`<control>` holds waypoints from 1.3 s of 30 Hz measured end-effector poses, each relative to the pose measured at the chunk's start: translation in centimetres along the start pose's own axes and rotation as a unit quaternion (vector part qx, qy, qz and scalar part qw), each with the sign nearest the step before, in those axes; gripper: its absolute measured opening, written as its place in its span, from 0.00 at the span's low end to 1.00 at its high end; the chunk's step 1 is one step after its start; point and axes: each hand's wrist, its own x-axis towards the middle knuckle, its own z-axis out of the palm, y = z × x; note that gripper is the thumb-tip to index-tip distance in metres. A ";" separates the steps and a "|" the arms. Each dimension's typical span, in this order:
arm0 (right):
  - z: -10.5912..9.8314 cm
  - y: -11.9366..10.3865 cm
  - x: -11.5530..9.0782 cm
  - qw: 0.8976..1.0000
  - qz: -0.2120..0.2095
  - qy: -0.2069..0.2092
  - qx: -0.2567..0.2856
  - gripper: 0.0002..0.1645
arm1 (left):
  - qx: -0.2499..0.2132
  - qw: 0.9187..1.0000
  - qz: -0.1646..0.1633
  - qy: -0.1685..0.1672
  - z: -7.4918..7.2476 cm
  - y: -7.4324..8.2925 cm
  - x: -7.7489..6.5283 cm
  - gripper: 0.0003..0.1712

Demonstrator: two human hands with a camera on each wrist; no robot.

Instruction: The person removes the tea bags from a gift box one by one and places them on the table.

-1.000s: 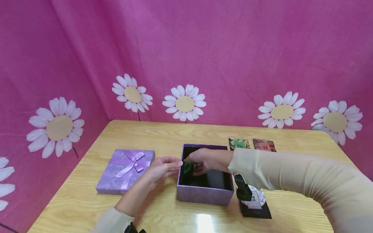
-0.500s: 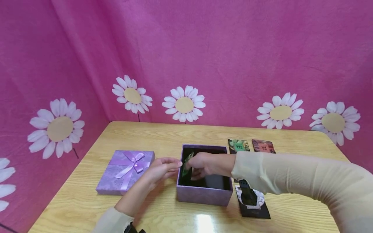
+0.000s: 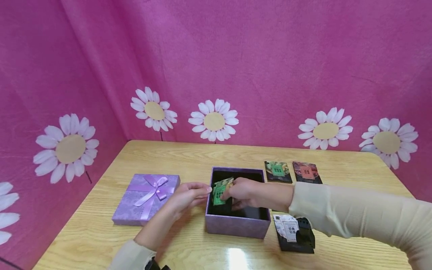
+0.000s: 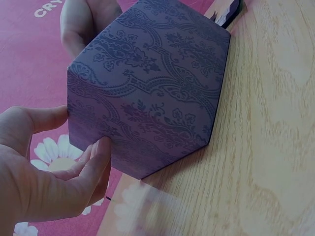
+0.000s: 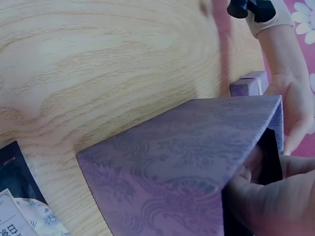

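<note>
A purple patterned gift box point(image 3: 236, 226) stands lidless in front of me, its inside black. My right hand point(image 3: 241, 189) reaches into it and pinches a flat black sachet with a green label point(image 3: 219, 194), tilted with its printed face showing. In the right wrist view the box wall hides the right hand's point(image 5: 275, 194) fingertips. My left hand point(image 3: 190, 194) holds the box at its left rim. The left wrist view shows that hand's point(image 4: 64, 172) thumb at the edge and its fingertips against the outer patterned wall.
The matching lid with a ribbon bow point(image 3: 148, 198) lies on the left. Right of the box lie a green-label sachet point(image 3: 278, 172), a red-label sachet point(image 3: 306, 172) and a white-label sachet point(image 3: 287, 232), partly behind the black wrist device. Pink flowered cloth point(image 3: 263, 75) borders the table.
My right hand has drawn back a little to the right, and the green-label sachet has turned from edge-on to face up toward the camera. My left hand stays at the rim.
</note>
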 end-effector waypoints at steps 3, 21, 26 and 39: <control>-0.5 -0.1 -0.4 1.000 -0.002 0.006 -0.002 0.04 | -0.001 1.000 0.000 -0.001 0.0 0.0 0.0 0.20; -4.4 -0.2 -2.0 0.998 -0.033 -0.014 0.042 0.09 | 0.004 1.000 0.009 -0.003 -0.1 -0.2 0.2 0.18; -5.3 0.1 -2.6 0.998 -0.038 -0.014 0.043 0.10 | 0.001 1.000 0.004 0.000 -0.2 -0.3 0.2 0.18; -7.4 0.9 -3.8 0.996 -0.044 -0.018 0.077 0.14 | 0.005 1.000 0.004 0.007 -0.2 -0.2 0.1 0.18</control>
